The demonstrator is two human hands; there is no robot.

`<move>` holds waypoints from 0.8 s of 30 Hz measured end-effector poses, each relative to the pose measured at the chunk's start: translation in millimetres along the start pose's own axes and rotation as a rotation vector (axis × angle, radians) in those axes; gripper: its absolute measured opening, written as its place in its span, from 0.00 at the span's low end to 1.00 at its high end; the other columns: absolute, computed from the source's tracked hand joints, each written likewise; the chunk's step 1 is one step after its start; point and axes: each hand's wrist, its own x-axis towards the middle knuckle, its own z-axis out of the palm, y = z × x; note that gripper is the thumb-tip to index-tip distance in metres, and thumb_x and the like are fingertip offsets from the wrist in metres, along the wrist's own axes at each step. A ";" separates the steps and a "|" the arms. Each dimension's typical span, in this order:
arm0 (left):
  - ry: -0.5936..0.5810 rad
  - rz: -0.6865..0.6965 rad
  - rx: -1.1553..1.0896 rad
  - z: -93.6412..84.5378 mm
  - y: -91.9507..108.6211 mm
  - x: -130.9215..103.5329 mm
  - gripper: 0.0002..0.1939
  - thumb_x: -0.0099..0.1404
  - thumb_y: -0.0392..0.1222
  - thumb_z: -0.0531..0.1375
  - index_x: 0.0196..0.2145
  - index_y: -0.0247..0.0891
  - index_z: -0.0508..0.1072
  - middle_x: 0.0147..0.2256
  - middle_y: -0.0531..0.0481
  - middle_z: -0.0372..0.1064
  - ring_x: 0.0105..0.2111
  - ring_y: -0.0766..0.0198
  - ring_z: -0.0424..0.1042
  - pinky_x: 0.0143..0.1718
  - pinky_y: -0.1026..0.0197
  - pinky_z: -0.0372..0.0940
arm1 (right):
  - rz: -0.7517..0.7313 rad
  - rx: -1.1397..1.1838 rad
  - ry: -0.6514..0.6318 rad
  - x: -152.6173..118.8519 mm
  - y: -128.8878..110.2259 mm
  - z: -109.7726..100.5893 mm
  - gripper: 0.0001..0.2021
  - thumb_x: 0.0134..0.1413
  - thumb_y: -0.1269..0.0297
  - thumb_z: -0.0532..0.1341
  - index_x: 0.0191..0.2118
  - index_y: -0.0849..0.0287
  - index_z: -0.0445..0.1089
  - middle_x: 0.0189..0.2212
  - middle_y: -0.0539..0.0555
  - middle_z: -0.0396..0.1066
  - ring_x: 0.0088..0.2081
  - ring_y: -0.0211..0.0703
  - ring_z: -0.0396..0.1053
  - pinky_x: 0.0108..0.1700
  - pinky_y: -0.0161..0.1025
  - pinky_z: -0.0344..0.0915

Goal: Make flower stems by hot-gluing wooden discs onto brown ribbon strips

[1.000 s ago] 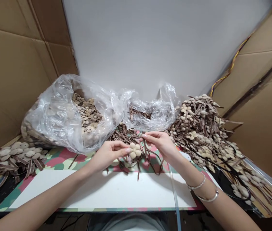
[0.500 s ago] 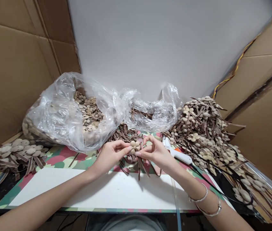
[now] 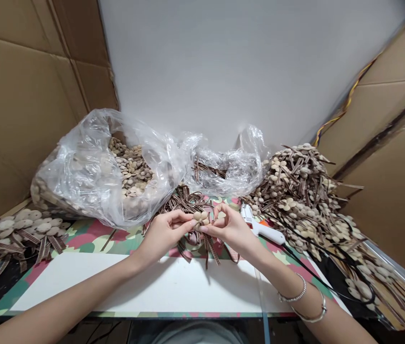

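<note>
Between my two hands is a small beige flower-like piece (image 3: 201, 217) made of rounded petals. My left hand (image 3: 164, 235) pinches its left side with thumb and fingertips. From the right, my right hand (image 3: 230, 227) presses thumb and finger together at the piece's edge; a bit of brown ribbon seems to be there, though the fingers partly hide it. Beneath and behind the hands lies a tangle of brown checked ribbons (image 3: 184, 200), some with ends trailing toward me. A white glue gun (image 3: 268, 233) rests just right of my right hand.
A clear plastic bag (image 3: 91, 177) of beige pieces stands at back left, with a smaller bag (image 3: 248, 167) of ribbons beside it. Finished-looking ribboned flowers (image 3: 302, 191) heap up on the right, more pieces (image 3: 26, 227) at left. A white board (image 3: 145, 291) lies in front; a black cord (image 3: 306, 265) runs right.
Both hands keep their pinch on the flower-like piece, almost in the same spot. The whole view has shifted very slightly; nothing else visibly moves.
</note>
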 end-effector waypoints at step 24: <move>-0.024 -0.009 -0.186 7.3 -6.7 1.1 0.14 0.56 0.44 0.60 0.39 0.35 0.69 0.41 0.46 0.72 0.41 0.57 0.73 0.39 0.62 0.69 | 0.006 -0.107 -0.051 -4.6 -5.0 -0.2 0.15 0.45 0.64 0.64 0.30 0.56 0.54 0.15 0.42 0.66 0.17 0.30 0.57 0.20 0.26 0.50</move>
